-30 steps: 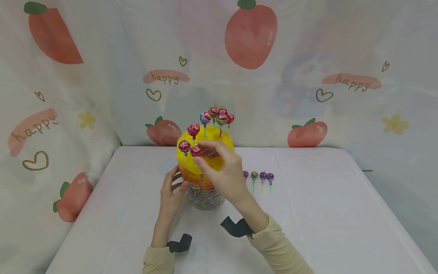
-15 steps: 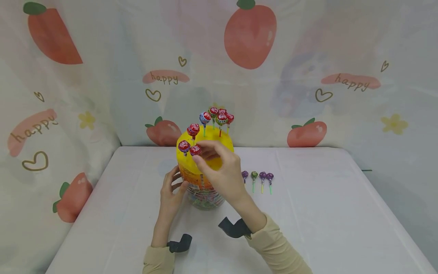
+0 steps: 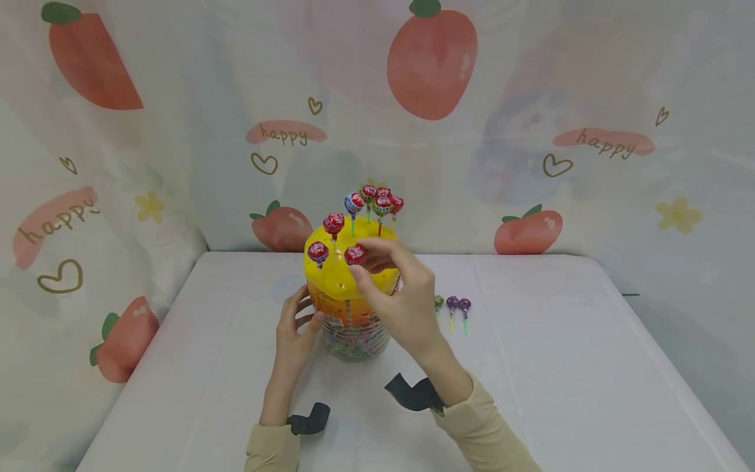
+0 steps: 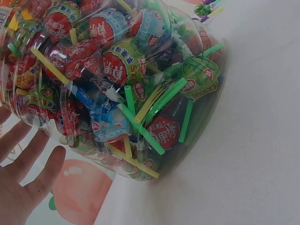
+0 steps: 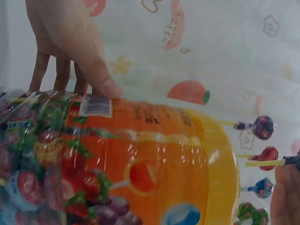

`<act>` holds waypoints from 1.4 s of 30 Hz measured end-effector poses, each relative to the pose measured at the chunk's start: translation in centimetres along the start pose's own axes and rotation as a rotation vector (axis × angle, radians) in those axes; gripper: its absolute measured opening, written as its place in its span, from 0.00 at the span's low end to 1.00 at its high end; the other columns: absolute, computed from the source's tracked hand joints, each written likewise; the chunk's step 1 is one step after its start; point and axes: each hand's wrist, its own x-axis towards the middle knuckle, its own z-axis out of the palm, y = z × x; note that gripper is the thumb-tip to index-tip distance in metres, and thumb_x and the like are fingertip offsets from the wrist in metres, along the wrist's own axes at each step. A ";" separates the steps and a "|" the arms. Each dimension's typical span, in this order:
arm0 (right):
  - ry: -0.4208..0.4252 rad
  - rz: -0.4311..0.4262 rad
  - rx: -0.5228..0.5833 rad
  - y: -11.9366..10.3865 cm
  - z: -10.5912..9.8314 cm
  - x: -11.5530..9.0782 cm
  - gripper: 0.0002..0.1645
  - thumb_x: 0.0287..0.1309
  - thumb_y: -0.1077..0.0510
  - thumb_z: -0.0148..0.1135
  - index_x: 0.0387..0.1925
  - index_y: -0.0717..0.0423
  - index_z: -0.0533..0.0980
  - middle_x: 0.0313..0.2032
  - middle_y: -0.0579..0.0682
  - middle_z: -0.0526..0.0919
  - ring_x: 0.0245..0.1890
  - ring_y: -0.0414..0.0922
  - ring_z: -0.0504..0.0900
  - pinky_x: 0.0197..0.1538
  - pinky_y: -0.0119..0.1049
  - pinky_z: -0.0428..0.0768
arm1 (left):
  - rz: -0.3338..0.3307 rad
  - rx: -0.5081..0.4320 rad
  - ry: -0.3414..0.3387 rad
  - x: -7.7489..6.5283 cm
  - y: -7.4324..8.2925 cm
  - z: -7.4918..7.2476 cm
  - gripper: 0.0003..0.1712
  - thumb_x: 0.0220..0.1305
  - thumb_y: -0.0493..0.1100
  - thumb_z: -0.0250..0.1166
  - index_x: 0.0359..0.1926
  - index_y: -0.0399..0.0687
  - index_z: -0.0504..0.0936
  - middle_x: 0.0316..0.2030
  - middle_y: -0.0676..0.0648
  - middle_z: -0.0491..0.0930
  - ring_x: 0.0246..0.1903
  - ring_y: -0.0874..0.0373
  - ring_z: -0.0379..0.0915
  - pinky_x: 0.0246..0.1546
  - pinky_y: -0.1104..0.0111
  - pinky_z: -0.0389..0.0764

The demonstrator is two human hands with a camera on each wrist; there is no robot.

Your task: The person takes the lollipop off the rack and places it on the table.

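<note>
Head view. My right hand [image 3: 401, 298] is up at the yellow lid [image 3: 339, 278] of the lollipop jar [image 3: 349, 328], thumb and forefinger pinching a red lollipop [image 3: 354, 255] with its head just above the lid, near the lid's centre. My left hand [image 3: 295, 331] lies against the jar's side at 9 o'clock, fingers straight and spread on the plastic, nothing clenched. Other lollipops stand planted in the lid: two red ones [image 3: 333, 223] at about 10 o'clock, a cluster [image 3: 377, 200] at 12 to 1 o'clock. At 3 o'clock from the jar, loose purple lollipops [image 3: 458, 304] lie in a row on the white table [image 3: 560, 367].

Left wrist view. Jar wall [image 4: 131, 84] fills the frame, packed with wrapped lollipops and green and yellow sticks. My left fingers [image 4: 28, 159] at 8 o'clock, straight, flat beside the plastic.

Right wrist view. Jar on its side in frame, orange label [image 5: 150, 154], yellow lid [image 5: 220, 168] at 3 o'clock. Left fingers [image 5: 70, 51] pressed on the jar at 11 o'clock. At the 4 o'clock edge my right fingertips [image 5: 286, 187] hold the lollipop's yellow stick [image 5: 265, 163]; its red head [image 5: 267, 153] points away from the lid.
</note>
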 end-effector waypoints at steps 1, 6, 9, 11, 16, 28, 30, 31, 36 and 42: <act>0.004 -0.003 0.001 0.2 -0.2 -0.1 0.20 0.52 0.67 0.68 0.48 0.63 0.77 0.40 0.54 0.85 0.37 0.43 0.82 0.43 0.31 0.82 | -0.003 0.000 -0.003 0.0 0.0 0.0 0.33 0.63 0.43 0.64 0.68 0.55 0.65 0.62 0.46 0.70 0.60 0.52 0.69 0.56 0.51 0.77; 0.020 0.014 0.016 1.4 -1.5 -1.1 0.20 0.50 0.70 0.67 0.48 0.62 0.77 0.38 0.54 0.85 0.35 0.42 0.81 0.41 0.28 0.81 | -0.010 -0.003 -0.010 0.0 -0.1 0.1 0.34 0.63 0.42 0.64 0.69 0.55 0.64 0.62 0.46 0.70 0.60 0.53 0.69 0.57 0.51 0.77; 0.027 0.041 0.042 2.1 -2.2 -1.8 0.21 0.50 0.71 0.66 0.48 0.62 0.77 0.38 0.55 0.84 0.34 0.40 0.80 0.40 0.27 0.81 | -0.014 -0.009 -0.009 0.0 -0.1 0.1 0.34 0.63 0.42 0.64 0.69 0.55 0.64 0.62 0.46 0.70 0.60 0.52 0.68 0.57 0.51 0.76; 0.030 0.057 0.052 2.5 -2.6 -2.3 0.21 0.50 0.72 0.66 0.48 0.62 0.77 0.38 0.56 0.84 0.34 0.39 0.79 0.41 0.26 0.81 | -0.015 -0.011 -0.007 0.0 -0.1 0.0 0.34 0.63 0.43 0.64 0.68 0.55 0.64 0.62 0.46 0.70 0.60 0.51 0.68 0.57 0.50 0.76; 0.047 0.086 0.044 2.9 -3.7 -3.3 0.21 0.49 0.72 0.66 0.47 0.64 0.77 0.38 0.56 0.83 0.36 0.37 0.79 0.41 0.26 0.80 | -0.016 -0.012 -0.009 0.0 0.1 0.0 0.34 0.63 0.43 0.64 0.68 0.54 0.64 0.62 0.45 0.69 0.60 0.51 0.68 0.58 0.48 0.76; 0.137 0.185 0.060 5.4 -5.9 -5.4 0.19 0.53 0.73 0.62 0.48 0.65 0.77 0.39 0.39 0.82 0.38 0.34 0.80 0.40 0.22 0.78 | -0.022 -0.018 -0.008 -0.1 0.1 0.0 0.34 0.63 0.43 0.64 0.69 0.56 0.64 0.63 0.47 0.69 0.61 0.53 0.67 0.58 0.45 0.74; 0.157 0.196 0.056 5.9 -6.2 -5.6 0.18 0.54 0.73 0.62 0.48 0.65 0.77 0.39 0.37 0.82 0.38 0.34 0.80 0.40 0.22 0.77 | -0.020 -0.019 -0.009 -0.1 0.1 0.0 0.34 0.64 0.43 0.64 0.69 0.56 0.64 0.63 0.46 0.69 0.61 0.53 0.67 0.58 0.45 0.74; 0.168 0.201 0.052 6.3 -6.4 -5.7 0.18 0.54 0.72 0.62 0.48 0.66 0.77 0.39 0.37 0.82 0.38 0.34 0.80 0.39 0.22 0.77 | -0.018 -0.020 -0.008 -0.1 0.1 0.0 0.34 0.63 0.43 0.64 0.69 0.55 0.64 0.63 0.46 0.69 0.61 0.53 0.67 0.58 0.45 0.74; 0.207 0.231 0.003 7.9 -7.3 -6.1 0.17 0.56 0.70 0.61 0.49 0.66 0.77 0.37 0.36 0.81 0.35 0.32 0.80 0.38 0.21 0.76 | -0.010 -0.024 -0.007 -0.1 0.2 0.0 0.34 0.64 0.42 0.64 0.69 0.56 0.64 0.63 0.47 0.69 0.61 0.54 0.67 0.58 0.45 0.74; 0.253 0.321 -0.042 8.9 -8.9 -6.2 0.16 0.57 0.71 0.61 0.48 0.68 0.77 0.35 0.34 0.80 0.33 0.29 0.79 0.36 0.20 0.75 | -0.010 -0.026 -0.017 -0.2 0.2 0.0 0.34 0.63 0.41 0.64 0.69 0.56 0.64 0.63 0.47 0.69 0.61 0.54 0.67 0.58 0.45 0.74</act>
